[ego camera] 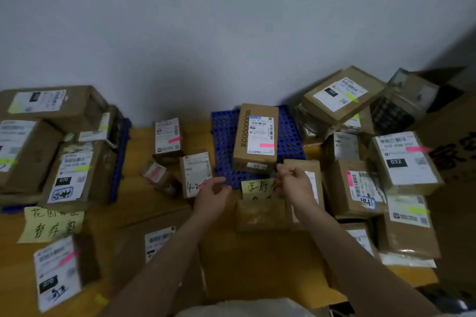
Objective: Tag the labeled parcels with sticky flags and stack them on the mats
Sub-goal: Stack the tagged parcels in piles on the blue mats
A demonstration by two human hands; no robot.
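Grey wall (206, 20) behind, yellow floor (257, 265) below. Parcels piled both sides: left stack (51, 136) with green flags, right stack (373, 162) with pink and green ones. Centre back, blue mat (224, 141) carrying one tall box (256, 136), upright label facing the camera, pink flag (266, 145) near the label's lower right corner. Two small boxes (167, 139) stand left of the mat on the floor (each pink-flagged). Yellow note (257, 188) with handwriting just in front of the mat.

Left hand (212, 195) hovers near the mat's front edge, fingers loosely curled, holding nothing. Right hand (293, 183): fingertips pinched together just beside the box's lower corner; whether they hold anything, cannot tell.
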